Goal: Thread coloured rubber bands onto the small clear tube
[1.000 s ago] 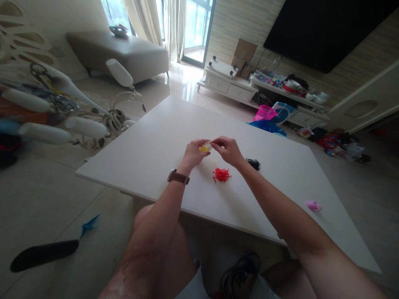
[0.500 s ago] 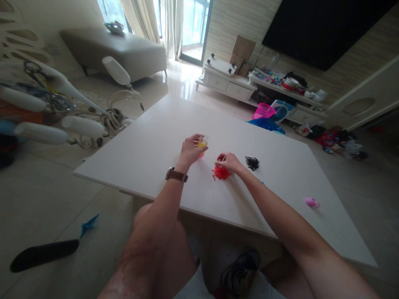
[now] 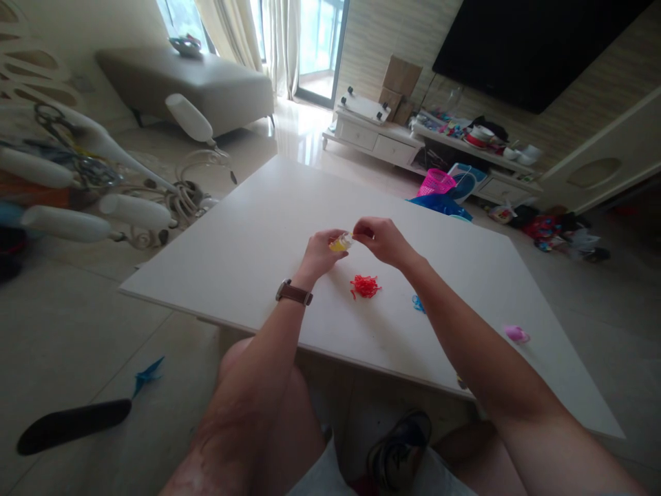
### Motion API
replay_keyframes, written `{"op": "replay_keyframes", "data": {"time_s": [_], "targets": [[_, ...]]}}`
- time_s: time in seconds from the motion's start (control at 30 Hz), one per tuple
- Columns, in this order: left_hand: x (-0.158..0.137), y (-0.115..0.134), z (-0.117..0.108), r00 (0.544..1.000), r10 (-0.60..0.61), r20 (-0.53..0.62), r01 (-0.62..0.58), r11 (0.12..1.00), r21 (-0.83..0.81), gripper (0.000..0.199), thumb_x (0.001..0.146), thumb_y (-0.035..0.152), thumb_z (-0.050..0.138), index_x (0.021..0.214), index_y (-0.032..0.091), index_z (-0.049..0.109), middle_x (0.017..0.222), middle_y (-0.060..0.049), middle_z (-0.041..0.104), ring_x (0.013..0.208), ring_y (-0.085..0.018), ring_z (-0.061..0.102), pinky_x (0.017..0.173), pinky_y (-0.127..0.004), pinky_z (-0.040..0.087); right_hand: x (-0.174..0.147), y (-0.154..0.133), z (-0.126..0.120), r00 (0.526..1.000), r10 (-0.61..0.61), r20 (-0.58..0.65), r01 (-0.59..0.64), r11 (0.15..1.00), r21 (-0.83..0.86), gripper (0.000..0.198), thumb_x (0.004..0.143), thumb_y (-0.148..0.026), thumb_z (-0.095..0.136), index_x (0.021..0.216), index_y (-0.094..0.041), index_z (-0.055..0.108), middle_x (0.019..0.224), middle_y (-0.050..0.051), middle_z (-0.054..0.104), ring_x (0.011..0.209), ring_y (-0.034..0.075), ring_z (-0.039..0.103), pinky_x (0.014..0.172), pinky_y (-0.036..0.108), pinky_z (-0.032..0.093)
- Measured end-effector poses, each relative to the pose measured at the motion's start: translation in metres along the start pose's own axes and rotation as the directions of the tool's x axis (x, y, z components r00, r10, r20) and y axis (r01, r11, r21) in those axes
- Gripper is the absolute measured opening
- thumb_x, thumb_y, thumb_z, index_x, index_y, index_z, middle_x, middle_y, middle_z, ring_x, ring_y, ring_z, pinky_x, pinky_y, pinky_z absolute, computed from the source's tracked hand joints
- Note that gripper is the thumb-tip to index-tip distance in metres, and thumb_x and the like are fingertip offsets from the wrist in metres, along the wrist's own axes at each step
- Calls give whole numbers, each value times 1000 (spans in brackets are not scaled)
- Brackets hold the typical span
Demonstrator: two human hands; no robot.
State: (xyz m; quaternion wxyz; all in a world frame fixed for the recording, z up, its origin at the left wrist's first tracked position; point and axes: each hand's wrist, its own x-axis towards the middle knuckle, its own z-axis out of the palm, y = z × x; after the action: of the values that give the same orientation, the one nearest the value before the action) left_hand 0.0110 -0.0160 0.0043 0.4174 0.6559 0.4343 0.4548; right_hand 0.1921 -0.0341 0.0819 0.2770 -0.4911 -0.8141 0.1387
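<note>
My left hand (image 3: 319, 253), with a brown-strapped watch on its wrist, is closed around a small clear container (image 3: 341, 243) with yellow contents. The container is tilted, its mouth toward the right. At that mouth, the fingertips of my right hand (image 3: 381, 238) are pinched together; anything between them is too small to make out. Just below the hands, a pile of red bands (image 3: 365, 286) lies on the white table (image 3: 248, 241). A few blue bands (image 3: 418, 304) show beside my right forearm.
A small pink cup-like object (image 3: 516, 334) lies at the table's right side. A tiny dark and yellow item (image 3: 461, 381) sits by the near edge, partly behind my right arm. Beyond the far edge stand a pink basket (image 3: 436, 182) and a TV cabinet (image 3: 382, 145).
My right hand has risen from the red pile to the container's mouth. My left hand has tipped the container to the right. The black pile is now hidden behind my right arm.
</note>
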Motion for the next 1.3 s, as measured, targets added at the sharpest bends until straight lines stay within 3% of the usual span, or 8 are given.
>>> {"op": "replay_keyframes", "data": {"time_s": [0.2,0.33,0.47,0.53,0.7,0.8,0.97,1.3], "targets": [[0,-3,2,998,-24,57,28,997,-73,39,64,14,81,103,23,79,91,-3,78,86,-19,72,91,-38,60,10,-11,2,999,-28,34,28,1000,5,18,89,-26,65,76,-18,73,77,3,64,66,14,54,64,29,41],[2,-4,-1,997,-65,40,70,986,-152,45,64,20,82,109,20,78,98,-6,78,86,-18,71,87,-35,60,-10,6,-6,987,163,12,-163,986,-30,18,91,-33,67,85,-18,75,84,4,68,69,14,58,67,29,44],[3,-5,-4,995,-99,-5,97,979,-178,48,63,19,82,111,19,77,99,-6,78,86,-16,70,84,-32,59,-59,39,0,830,420,366,-379,908,-182,34,73,-31,87,103,-20,77,94,5,70,74,16,62,70,28,49],[3,-4,-4,994,-105,-12,101,981,-167,49,63,17,81,112,19,77,98,-5,78,85,-16,70,83,-31,59,-84,50,12,818,414,398,-387,910,-151,47,67,-31,91,111,-22,77,99,5,67,77,16,64,74,28,51],[0,0,-3,993,-114,1,114,991,-74,47,66,13,80,113,20,77,99,-5,78,87,-17,71,84,-31,58,-116,54,48,924,327,199,-328,944,-34,14,85,-17,71,96,-19,79,93,5,64,77,15,62,77,28,49],[-4,5,-2,998,-59,5,59,994,96,46,67,11,81,112,21,78,104,-5,77,93,-19,70,92,-34,56,-117,53,56,939,319,124,-320,947,-19,16,87,-11,64,86,-18,78,85,4,64,73,15,60,73,28,45],[-12,8,1,988,73,133,-111,945,307,48,71,9,77,117,23,78,109,-6,73,97,-20,68,98,-35,53,-113,52,42,943,331,27,-331,944,0,10,87,-19,70,81,-17,78,80,4,63,70,16,59,70,29,43],[-20,4,24,924,165,346,-265,927,267,47,73,17,76,119,27,77,102,-6,68,99,-21,63,95,-34,52,-96,26,7,946,301,-119,-312,946,-91,10,90,-24,71,85,-19,79,80,4,65,71,17,60,71,30,44]]}}
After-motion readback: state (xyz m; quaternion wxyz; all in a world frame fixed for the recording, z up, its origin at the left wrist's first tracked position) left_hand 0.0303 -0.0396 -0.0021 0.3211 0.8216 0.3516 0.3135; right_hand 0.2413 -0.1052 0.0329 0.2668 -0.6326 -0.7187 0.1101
